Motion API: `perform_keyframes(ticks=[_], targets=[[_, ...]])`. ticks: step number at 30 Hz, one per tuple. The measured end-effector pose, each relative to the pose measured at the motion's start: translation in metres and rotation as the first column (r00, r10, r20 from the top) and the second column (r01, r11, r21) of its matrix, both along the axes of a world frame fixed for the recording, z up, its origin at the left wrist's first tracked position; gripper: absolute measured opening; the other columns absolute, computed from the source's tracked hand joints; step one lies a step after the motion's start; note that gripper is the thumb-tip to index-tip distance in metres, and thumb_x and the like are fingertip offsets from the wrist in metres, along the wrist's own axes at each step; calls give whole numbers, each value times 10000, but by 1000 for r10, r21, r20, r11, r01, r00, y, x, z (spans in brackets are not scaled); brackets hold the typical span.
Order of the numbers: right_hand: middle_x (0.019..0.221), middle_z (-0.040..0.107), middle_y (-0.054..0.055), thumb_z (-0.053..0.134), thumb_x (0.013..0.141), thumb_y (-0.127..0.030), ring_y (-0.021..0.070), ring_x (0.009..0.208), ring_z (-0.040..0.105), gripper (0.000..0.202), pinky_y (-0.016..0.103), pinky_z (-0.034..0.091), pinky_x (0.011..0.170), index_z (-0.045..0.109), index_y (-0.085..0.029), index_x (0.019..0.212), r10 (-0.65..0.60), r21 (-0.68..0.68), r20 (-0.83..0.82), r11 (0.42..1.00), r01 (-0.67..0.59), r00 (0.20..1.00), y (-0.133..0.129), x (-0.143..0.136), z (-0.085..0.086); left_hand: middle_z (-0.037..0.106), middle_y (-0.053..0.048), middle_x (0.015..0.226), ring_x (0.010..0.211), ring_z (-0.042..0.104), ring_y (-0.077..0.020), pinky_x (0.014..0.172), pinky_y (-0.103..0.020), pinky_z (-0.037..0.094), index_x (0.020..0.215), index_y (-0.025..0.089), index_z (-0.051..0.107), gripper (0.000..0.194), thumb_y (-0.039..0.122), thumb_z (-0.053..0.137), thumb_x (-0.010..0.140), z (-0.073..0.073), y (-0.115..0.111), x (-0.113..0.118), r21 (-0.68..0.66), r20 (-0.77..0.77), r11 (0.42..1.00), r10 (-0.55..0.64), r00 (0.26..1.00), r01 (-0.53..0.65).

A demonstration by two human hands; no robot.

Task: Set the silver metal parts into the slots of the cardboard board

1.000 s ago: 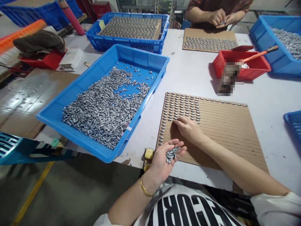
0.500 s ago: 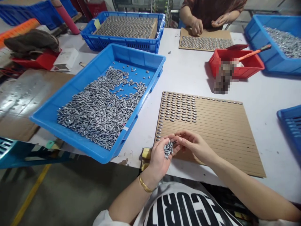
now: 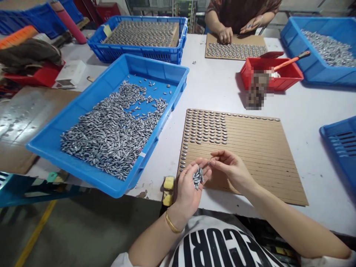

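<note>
My left hand (image 3: 189, 187) is palm up, fingers curled round a small heap of grey spindle-shaped metal pieces (image 3: 198, 178). Just right of it, my right hand (image 3: 230, 167) pinches one such piece (image 3: 210, 162) between thumb and fingertips, close to the left fingers. Both hands are above the near left part of a grooved cardboard sheet (image 3: 256, 155). Rows of the same pieces fill its upper left, with a single line along the top edge and another down the left edge. My hands hide part of the sheet's lower left.
Left of the sheet stands a blue tray (image 3: 155, 138) heaped with loose pieces. Farther back are a blue crate (image 3: 94, 50) with a filled sheet, a red bin (image 3: 287, 79), and another blue tub (image 3: 314, 74). Across the table a co-worker's hand (image 3: 226, 35) works over another cardboard sheet (image 3: 236, 55).
My right hand has drawn slightly away from the left palm, and the pinched piece now shows at its fingertips. The whole scene has shifted a little leftward in view.
</note>
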State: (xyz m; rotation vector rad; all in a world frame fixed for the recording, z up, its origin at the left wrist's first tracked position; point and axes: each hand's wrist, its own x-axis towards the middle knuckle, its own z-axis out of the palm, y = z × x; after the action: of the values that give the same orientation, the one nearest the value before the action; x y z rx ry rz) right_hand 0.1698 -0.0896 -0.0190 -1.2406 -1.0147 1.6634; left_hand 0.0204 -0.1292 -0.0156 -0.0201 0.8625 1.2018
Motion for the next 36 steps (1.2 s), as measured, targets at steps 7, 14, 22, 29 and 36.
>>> perform_keyframes(ticks=[7,14,22,29,36], targets=[[827,673,37,646,847,-354,153,735,616,162,282,506,662,649,-203,907,119,325,402,908,-264,908,-5,11,2,669,-70,847,726,623,-129,650,-240,493,851,128,639,181,292,686,789,-7,-3,4,7,-69,976,-217,974,218],[814,665,32,544,917,-296,146,748,608,146,274,493,686,655,-208,880,149,402,575,805,-437,804,2,12,10,630,-47,783,690,586,-121,570,-217,425,834,143,609,180,317,648,809,-4,-1,8,12,-135,962,-268,954,272],[860,674,51,491,934,-202,145,771,609,162,282,501,703,650,-208,904,43,569,647,637,-519,761,1,12,6,606,-31,766,690,558,-117,586,-223,419,769,157,578,204,342,658,800,-6,1,10,1,-156,964,-261,953,264],[982,680,80,469,917,-146,174,806,588,239,325,500,725,631,-219,1076,-118,634,729,487,-600,674,-11,13,-7,615,-39,780,674,535,-114,572,-219,398,830,138,626,223,349,680,785,-7,3,12,35,-99,966,-252,963,256],[1009,648,94,445,938,-196,193,853,559,285,334,494,728,598,-234,1175,-45,556,776,521,-647,630,0,16,6,605,-28,762,669,530,-111,568,-212,412,861,144,647,193,289,713,752,-4,6,6,5,-148,955,-294,944,298]])
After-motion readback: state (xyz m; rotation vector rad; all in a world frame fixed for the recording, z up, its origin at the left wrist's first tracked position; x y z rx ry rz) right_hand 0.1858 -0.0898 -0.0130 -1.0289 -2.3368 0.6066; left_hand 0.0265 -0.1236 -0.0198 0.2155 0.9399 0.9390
